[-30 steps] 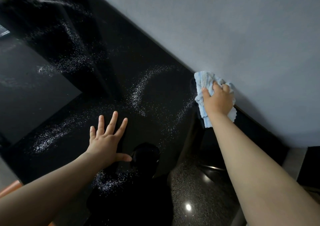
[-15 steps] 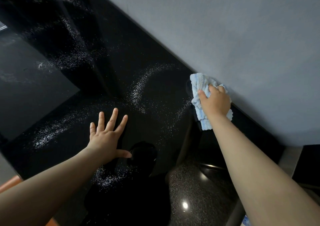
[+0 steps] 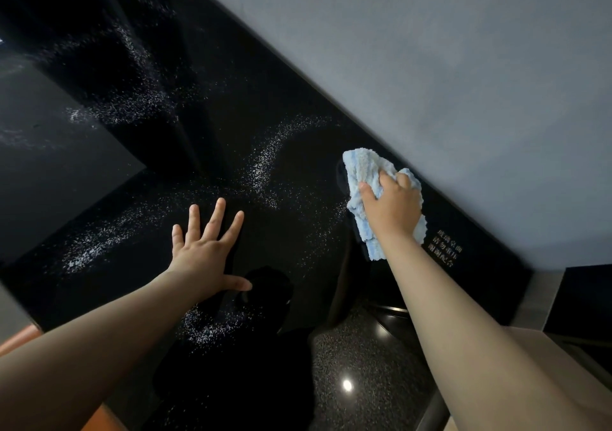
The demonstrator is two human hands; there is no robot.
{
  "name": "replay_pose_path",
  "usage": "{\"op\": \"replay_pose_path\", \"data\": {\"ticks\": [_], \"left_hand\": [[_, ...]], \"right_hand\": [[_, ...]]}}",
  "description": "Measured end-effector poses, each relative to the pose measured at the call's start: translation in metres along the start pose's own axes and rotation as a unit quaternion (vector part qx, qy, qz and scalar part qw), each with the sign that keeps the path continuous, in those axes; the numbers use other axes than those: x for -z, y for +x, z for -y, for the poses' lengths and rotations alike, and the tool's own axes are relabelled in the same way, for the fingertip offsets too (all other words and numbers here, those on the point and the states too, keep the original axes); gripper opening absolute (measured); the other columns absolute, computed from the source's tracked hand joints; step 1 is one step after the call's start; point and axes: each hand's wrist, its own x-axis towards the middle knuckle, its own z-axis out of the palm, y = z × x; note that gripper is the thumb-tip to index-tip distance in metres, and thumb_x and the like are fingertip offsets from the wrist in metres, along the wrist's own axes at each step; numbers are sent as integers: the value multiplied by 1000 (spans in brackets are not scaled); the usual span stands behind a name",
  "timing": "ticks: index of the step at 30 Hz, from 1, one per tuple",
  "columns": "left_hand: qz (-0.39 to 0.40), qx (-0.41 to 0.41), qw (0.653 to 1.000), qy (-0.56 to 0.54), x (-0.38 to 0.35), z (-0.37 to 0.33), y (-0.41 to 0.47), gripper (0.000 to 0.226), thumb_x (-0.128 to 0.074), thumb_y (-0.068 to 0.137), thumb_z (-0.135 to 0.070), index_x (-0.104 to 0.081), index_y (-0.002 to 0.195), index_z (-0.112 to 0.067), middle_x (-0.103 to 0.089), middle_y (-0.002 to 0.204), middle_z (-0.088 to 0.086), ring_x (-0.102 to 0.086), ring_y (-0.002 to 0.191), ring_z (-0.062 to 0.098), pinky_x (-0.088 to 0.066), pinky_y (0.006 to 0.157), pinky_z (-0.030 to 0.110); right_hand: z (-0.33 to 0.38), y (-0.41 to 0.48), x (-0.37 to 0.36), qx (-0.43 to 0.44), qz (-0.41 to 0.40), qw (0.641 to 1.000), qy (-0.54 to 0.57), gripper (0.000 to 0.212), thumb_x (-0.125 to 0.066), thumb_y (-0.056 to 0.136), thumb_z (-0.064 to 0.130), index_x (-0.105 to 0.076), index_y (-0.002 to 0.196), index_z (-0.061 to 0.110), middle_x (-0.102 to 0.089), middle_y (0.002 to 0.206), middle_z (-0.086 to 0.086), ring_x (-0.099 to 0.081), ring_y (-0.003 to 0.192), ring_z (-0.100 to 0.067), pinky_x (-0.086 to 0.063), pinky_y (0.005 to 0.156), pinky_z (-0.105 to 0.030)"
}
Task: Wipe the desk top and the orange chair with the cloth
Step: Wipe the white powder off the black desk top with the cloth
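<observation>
The desk top (image 3: 205,76) is glossy black glass, streaked with arcs of white specks. My right hand (image 3: 390,204) grips a bunched light-blue cloth (image 3: 362,165) and presses it on the glass close to the back edge by the wall. My left hand (image 3: 207,250) lies flat on the glass with its fingers spread, to the left of the cloth and nearer to me. A sliver of the orange chair (image 3: 16,339) shows at the lower left edge, mostly hidden by my left arm.
A grey wall (image 3: 430,60) runs along the desk's back edge. Small white lettering (image 3: 443,255) is printed on the glass right of the cloth. A metal post (image 3: 539,298) stands at the desk's right end. Speckled floor (image 3: 364,364) shows through the glass.
My right hand has slid the cloth a little leftward and towards me along the back edge, uncovering the white lettering. My left hand stays flat in the same place.
</observation>
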Motion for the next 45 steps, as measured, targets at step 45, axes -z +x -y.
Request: {"op": "replay_pose_path", "data": {"ticks": [45], "left_hand": [[-33,-97,995,16,-13,52,-71,114,-57,72,-75,2,154,-24,12,161,1,15,147,28,-3,120,50]], "right_hand": [[44,-155,-16,34,18,999,33,50,-57,90,49,-56,132,22,-49,130,-1,-48,115,-25,-46,81,-33]]}}
